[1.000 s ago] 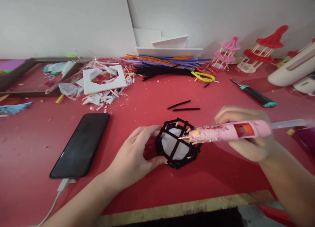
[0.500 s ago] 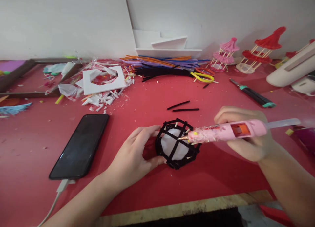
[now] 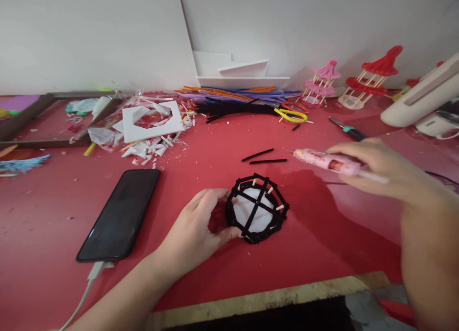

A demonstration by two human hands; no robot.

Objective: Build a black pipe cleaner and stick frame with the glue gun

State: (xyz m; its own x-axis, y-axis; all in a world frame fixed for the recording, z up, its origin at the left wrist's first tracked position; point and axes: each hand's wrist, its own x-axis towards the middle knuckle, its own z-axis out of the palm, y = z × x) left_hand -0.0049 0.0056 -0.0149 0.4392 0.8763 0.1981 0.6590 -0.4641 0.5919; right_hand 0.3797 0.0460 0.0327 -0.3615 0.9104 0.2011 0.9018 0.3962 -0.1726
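A small round frame of black pipe cleaners and toothpicks (image 3: 256, 211) with a white base sits on the red table (image 3: 222, 264). My left hand (image 3: 195, 230) grips its left side, thumb and fingers curled round the rim. My right hand (image 3: 385, 171) is raised to the right of the frame and holds a pink glue gun (image 3: 328, 160), its nozzle pointing left and lifted clear of the frame. Two short black pipe-cleaner pieces (image 3: 265, 157) lie just behind the frame.
A black phone (image 3: 120, 215) on a white cable lies left of my left hand. Behind are white foam scraps (image 3: 148, 125), a pile of coloured pipe cleaners (image 3: 236, 99), a black craft knife (image 3: 347, 129), pink and red toothpick pagodas (image 3: 369, 80), and a wooden frame (image 3: 39, 120) at far left.
My right hand has lifted the glue gun off the frame and drawn it back to the right and away. My left hand has kept hold of the frame.
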